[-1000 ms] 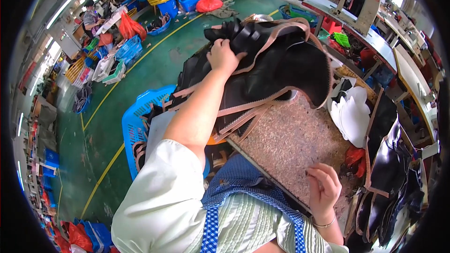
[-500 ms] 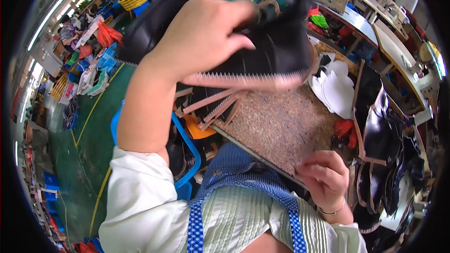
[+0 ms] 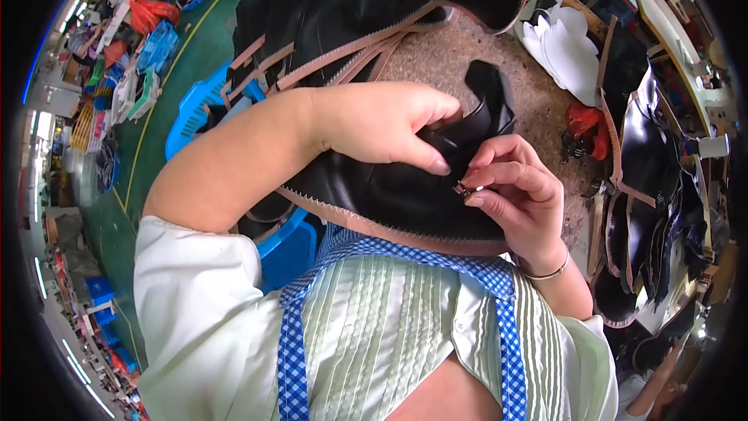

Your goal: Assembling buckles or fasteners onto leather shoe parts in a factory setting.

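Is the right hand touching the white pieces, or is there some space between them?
Apart: the head view shows speckled brown board between the right hand and the white pieces.

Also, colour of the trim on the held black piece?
Pinkish-brown trim, shown in the head view.

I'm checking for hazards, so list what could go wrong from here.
The shiny bit pinched in the right hand is small and could slip free. The black piece overlaps the apron in view, so it might slide down if the left hand loosens.
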The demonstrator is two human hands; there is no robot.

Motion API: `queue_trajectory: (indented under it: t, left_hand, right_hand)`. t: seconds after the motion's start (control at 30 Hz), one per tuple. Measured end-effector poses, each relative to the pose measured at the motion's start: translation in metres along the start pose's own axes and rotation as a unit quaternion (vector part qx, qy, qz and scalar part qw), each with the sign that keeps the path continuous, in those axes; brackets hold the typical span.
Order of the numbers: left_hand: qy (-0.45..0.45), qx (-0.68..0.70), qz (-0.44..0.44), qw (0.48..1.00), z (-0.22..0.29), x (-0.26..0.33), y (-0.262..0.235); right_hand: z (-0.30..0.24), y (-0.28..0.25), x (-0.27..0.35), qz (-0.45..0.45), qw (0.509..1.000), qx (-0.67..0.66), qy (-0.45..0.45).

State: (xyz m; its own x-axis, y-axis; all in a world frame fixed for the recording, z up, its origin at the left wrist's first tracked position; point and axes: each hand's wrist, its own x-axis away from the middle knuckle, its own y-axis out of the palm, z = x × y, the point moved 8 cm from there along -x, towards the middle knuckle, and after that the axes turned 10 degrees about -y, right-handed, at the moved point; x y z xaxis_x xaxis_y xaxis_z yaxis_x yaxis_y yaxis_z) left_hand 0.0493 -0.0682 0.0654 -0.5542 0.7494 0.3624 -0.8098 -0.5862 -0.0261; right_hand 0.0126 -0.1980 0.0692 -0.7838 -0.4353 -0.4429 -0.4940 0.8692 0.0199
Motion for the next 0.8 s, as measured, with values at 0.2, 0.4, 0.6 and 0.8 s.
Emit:
queue_trajectory:
  t: [0.2, 0.4, 0.6, 0.8]
  left_hand:
    - [-0.009, -0.048, 0.031, 0.998, 0.005, 0.006, 0.000]
    - [0.010, -0.037, 0.039, 0.999, 0.009, 0.013, 0.005]
    - [-0.018, -0.140, 0.079, 0.987, 0.020, 0.015, 0.003]
    - [-0.006, -0.162, 0.091, 0.982, 0.026, 0.015, 0.005]
  right_hand:
    - [-0.021, 0.009, -0.007, -0.067, 0.974, 0.199, -0.086]
    - [-0.026, 0.012, -0.006, -0.084, 0.965, 0.227, -0.098]
    - [-0.027, 0.011, -0.006, -0.071, 0.968, 0.231, -0.071]
    - [-0.030, 0.007, -0.006, -0.045, 0.969, 0.232, -0.069]
